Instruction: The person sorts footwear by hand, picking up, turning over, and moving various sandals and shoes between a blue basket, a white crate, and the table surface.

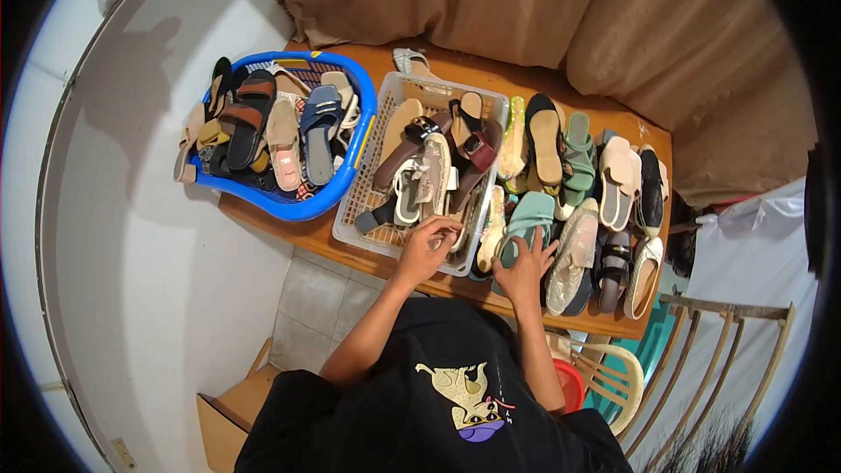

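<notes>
My left hand [429,247] is at the near edge of a clear plastic crate [346,201], its fingers curled in beside a white sandal; what they pinch, if anything, is hidden. Inside the crate lie a beige espadrille [434,177], a maroon sandal [483,149] and a white strappy sandal [406,197]. My right hand [523,273] grips the near end of a teal slide sandal [531,215] on the table, with the thumb at its left side and the fingers across it. Just right of that hand is a pale lace espadrille [573,254].
A blue basket [302,207] heaped with sandals stands at the table's left end. Rows of footwear, including a green sandal [578,158] and a black shoe [649,193], cover the right side of the wooden table [626,326]. A plastic chair [626,377] and wooden rack [727,307] stand lower right.
</notes>
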`<action>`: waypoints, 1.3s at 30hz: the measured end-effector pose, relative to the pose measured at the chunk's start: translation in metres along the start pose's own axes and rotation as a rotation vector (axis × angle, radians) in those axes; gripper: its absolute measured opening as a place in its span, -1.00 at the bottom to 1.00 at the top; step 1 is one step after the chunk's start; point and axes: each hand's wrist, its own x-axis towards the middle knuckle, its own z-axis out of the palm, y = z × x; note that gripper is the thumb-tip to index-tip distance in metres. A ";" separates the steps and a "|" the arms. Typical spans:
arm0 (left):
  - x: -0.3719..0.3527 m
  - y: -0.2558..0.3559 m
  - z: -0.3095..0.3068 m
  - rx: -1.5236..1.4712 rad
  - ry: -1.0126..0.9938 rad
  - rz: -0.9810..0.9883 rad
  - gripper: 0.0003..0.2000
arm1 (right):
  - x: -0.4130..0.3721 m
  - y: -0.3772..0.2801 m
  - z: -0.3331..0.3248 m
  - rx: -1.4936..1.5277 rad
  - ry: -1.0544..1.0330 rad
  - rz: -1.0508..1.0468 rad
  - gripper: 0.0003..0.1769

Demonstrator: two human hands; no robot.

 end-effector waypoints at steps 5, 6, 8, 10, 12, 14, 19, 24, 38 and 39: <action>-0.014 -0.001 -0.035 -0.094 0.291 0.026 -0.85 | -0.004 -0.028 -0.016 -0.120 0.009 -0.066 -0.41; -0.021 -0.002 -0.044 -0.123 0.357 0.039 -0.85 | -0.004 -0.031 -0.018 -0.152 0.032 -0.113 -0.44; -0.032 -0.005 -0.065 -0.145 0.427 0.059 -0.85 | 0.000 -0.039 -0.020 -0.126 0.046 -0.184 -0.49; -0.043 -0.012 -0.092 -0.168 0.601 0.042 -0.83 | 0.011 -0.057 -0.019 0.043 0.058 -0.220 -0.54; -0.045 -0.028 -0.126 -0.141 0.707 0.084 -0.81 | 0.021 -0.085 -0.015 0.115 0.082 -0.241 -0.58; -0.045 -0.046 -0.169 -0.103 0.833 0.090 -0.78 | 0.029 -0.117 -0.004 0.149 0.131 -0.265 -0.63; -0.012 -0.039 -0.277 0.024 0.906 0.228 -0.79 | 0.038 -0.211 0.052 0.269 0.151 -0.302 -0.71; 0.012 -0.033 -0.360 0.312 0.801 0.320 -0.78 | 0.035 -0.321 0.101 0.471 0.055 -0.570 -0.77; 0.043 -0.037 -0.395 0.556 0.693 -0.004 -0.56 | 0.094 -0.437 0.237 0.865 -0.521 -0.333 -0.53; 0.044 -0.034 -0.393 0.438 0.681 -0.042 -0.57 | 0.099 -0.440 0.240 0.897 -0.513 -0.229 -0.54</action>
